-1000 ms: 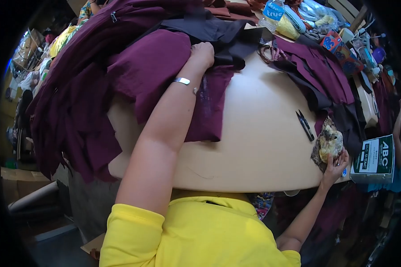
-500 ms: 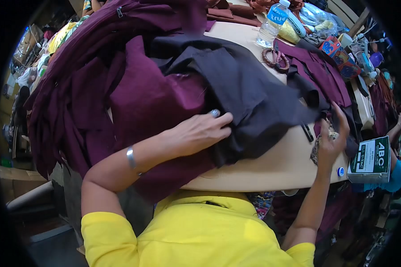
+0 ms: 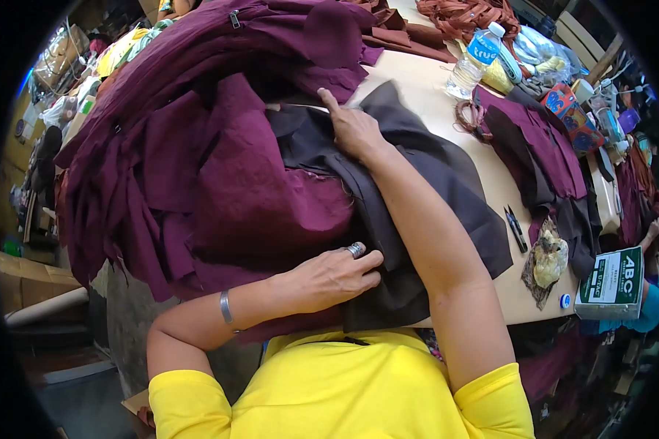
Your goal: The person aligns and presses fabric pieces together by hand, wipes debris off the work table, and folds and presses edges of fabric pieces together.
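Observation:
A dark grey-black cloth [image 3: 439, 197] is spread over the table and partly covers a maroon cloth [image 3: 260, 197]. My left hand [image 3: 337, 276], with a ring and a silver bracelet, has its fingers curled together on the near part of the dark cloth. Farther up, my right hand [image 3: 355, 132] reaches across to the far side of the dark cloth. Its index finger is stretched out towards the maroon pile; the other fingers are mostly hidden beneath the hand. A thick pile of maroon garment pieces [image 3: 150, 146], some with zips, lies to the left.
At the right are black thread snips [image 3: 516, 228], a crumpled bundle [image 3: 549, 260], a bottle cap [image 3: 565, 301] and a green-and-white ABC tin [image 3: 609, 284]. A water bottle [image 3: 476, 62] stands behind, near brown rings [image 3: 473, 121] and more maroon-black pieces [image 3: 545, 150]. Another person's arm shows far right.
My right hand has moved from the table's right side, by the crumpled bundle, leftward and away from me onto the dark cloth. The dark cloth now lies flatter, and my left hand is slightly nearer me.

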Demonstrator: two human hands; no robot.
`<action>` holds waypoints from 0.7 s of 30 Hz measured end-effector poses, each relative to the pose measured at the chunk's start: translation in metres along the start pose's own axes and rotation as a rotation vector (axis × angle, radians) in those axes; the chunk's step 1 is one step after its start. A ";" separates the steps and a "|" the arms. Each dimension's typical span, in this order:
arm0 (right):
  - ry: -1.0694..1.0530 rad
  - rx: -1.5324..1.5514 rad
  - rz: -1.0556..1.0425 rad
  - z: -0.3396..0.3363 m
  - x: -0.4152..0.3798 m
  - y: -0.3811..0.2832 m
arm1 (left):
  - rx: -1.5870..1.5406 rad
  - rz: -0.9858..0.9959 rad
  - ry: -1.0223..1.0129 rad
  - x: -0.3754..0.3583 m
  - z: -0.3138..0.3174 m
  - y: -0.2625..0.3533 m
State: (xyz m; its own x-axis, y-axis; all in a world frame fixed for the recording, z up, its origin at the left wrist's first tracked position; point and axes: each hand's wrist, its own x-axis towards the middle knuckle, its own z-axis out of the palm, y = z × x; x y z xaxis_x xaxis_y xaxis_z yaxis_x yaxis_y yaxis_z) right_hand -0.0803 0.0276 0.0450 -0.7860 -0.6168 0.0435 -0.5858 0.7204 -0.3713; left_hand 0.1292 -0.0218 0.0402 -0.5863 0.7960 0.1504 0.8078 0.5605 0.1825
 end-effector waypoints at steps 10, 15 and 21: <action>1.084 -0.386 0.167 -0.174 -0.134 0.115 | 0.216 -0.114 0.220 0.017 -0.056 -0.059; 0.743 -0.252 0.074 -0.109 -0.230 0.074 | 0.728 -0.202 0.142 0.002 -0.136 -0.140; 0.382 0.057 -0.334 -0.021 -0.268 0.032 | 1.104 -0.340 0.168 -0.017 -0.183 -0.221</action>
State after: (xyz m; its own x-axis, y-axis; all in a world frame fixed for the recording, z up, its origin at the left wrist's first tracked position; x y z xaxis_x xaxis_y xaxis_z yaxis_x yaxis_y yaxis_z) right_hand 0.1077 0.2225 0.0410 -0.5799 -0.6425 0.5008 -0.8142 0.4787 -0.3286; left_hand -0.0503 -0.2013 0.1751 -0.7168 0.5727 0.3978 0.1737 0.6992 -0.6935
